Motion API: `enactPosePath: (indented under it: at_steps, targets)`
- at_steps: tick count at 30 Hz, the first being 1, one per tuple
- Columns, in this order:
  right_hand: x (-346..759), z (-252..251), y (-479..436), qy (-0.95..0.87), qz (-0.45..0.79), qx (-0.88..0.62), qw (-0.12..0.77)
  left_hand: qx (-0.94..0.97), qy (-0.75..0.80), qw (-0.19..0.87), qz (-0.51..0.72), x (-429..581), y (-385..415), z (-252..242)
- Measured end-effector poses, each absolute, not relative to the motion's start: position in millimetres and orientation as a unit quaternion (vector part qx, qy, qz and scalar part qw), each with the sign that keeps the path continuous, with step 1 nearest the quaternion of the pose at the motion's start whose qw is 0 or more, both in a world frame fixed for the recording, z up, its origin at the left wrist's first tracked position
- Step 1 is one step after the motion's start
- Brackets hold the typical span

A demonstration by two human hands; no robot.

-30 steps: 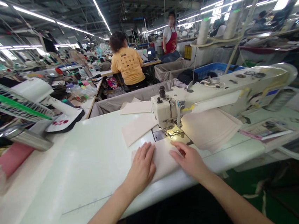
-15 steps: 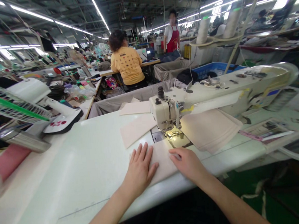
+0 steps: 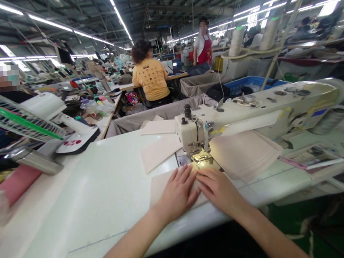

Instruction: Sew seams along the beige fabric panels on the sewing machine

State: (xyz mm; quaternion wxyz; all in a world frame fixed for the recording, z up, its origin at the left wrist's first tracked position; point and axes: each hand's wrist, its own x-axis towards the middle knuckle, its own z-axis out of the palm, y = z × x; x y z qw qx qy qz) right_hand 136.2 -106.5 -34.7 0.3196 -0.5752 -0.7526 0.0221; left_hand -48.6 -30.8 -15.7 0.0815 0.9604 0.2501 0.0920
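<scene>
A beige fabric piece (image 3: 158, 186) lies on the pale table in front of the sewing machine (image 3: 189, 133). My left hand (image 3: 178, 193) rests flat on it, fingers extended toward the machine's metal needle plate (image 3: 202, 157). Close by on the right, my right hand (image 3: 219, 189) lies along the fabric's edge, its fingers together and its thumb pointing at my left hand. Both hands cover much of the cloth. Behind the needle area are two more beige pieces, one nearer (image 3: 161, 151) and one farther (image 3: 159, 127). Under the machine arm lies a larger stitched beige piece (image 3: 246, 154).
A white fan (image 3: 44, 113) and a steel flask (image 3: 36, 160) stand at the left. On the right are a small tray (image 3: 317, 157) and thread cones (image 3: 236, 41). A cloth-lined bin (image 3: 129, 123) sits behind the table; a person in yellow (image 3: 150, 78) sits beyond.
My left hand has slid right and forward on the fabric, close to my right hand. The right hand's fingers have spread from a pinch onto the cloth. The view has shifted slightly.
</scene>
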Motion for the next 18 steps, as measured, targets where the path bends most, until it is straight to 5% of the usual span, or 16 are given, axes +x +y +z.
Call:
enactPosePath:
  at_steps: [18]
  targets:
    - [132.4,-39.2,-94.2,-0.732,0.014,-0.598,0.326,0.973,0.179,0.092,0.109,-54.6,7.5,-8.0]
